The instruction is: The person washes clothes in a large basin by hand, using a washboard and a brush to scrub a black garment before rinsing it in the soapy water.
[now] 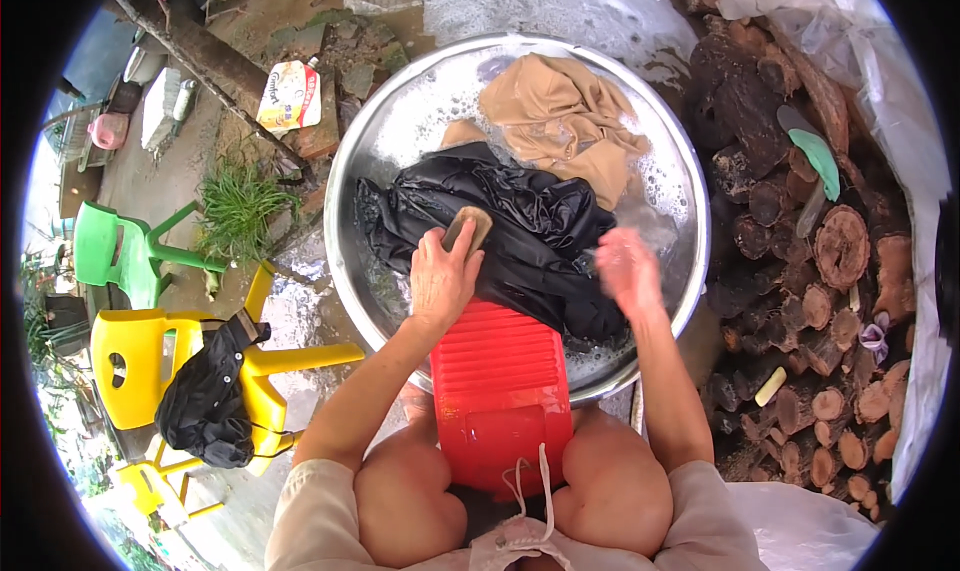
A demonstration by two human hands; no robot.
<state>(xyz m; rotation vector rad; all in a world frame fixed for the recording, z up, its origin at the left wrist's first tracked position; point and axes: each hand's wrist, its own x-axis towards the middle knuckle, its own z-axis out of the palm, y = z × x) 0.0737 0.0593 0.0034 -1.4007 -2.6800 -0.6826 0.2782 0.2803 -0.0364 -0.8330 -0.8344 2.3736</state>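
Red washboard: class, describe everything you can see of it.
The red washboard looks like glossy plastic, with crosswise ridges on its far part and a smoother, recessed area nearer the person. It lies across the near rim of the metal basin, its near end between the person's legs. The black cloth covers its far end; a pale cord hangs over its near end.
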